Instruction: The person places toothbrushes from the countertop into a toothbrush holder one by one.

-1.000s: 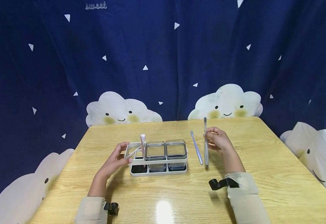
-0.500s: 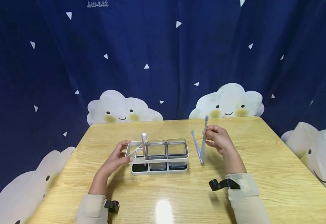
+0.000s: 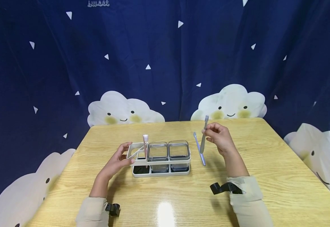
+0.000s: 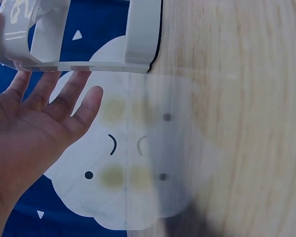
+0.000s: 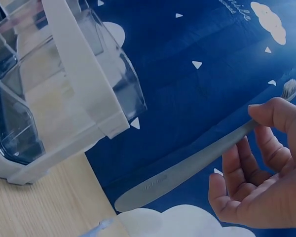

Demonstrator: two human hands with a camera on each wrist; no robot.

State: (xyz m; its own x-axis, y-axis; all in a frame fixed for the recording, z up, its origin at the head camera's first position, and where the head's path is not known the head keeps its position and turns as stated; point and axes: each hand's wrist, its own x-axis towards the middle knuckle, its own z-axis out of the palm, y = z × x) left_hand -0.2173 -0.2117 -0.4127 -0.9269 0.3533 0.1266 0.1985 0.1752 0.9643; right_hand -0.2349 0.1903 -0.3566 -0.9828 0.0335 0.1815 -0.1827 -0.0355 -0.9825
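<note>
Between the thumb and fingers of my right hand [image 3: 221, 138] a grey toothbrush [image 5: 187, 165] is pinched near its neck, bristles up and handle end hanging down, off the table. A blue toothbrush [image 3: 197, 145] lies on the table just left of it. My left hand [image 3: 116, 161] holds the left end of a white toothbrush holder [image 3: 167, 163], thumb in front and fingers behind; the left wrist view shows fingertips on its rim. A pink toothbrush [image 3: 144, 145] stands in a small compartment of the holder. Two clear cups [image 3: 157, 152] sit in its other places.
The wooden table [image 3: 159, 189] ends at a dark blue curtain [image 3: 142, 41] with white clouds. Black wrist cameras [image 3: 221, 188] stick out from both sleeves. Light glares off the table's front.
My right hand has raised the grey toothbrush and shifted slightly left, tilting its lower end leftward over the blue toothbrush. The left hand and the holder stay in place.
</note>
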